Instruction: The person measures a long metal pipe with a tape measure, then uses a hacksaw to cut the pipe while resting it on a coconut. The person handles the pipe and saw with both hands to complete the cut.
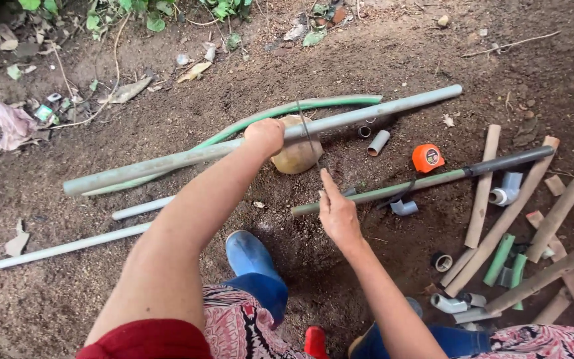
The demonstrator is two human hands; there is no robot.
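Orange tape measure (427,158), grey elbow fitting (508,188), green hose (287,110), misc pipe offcuts.

Left hand (264,135) on grey pipe (340,119)
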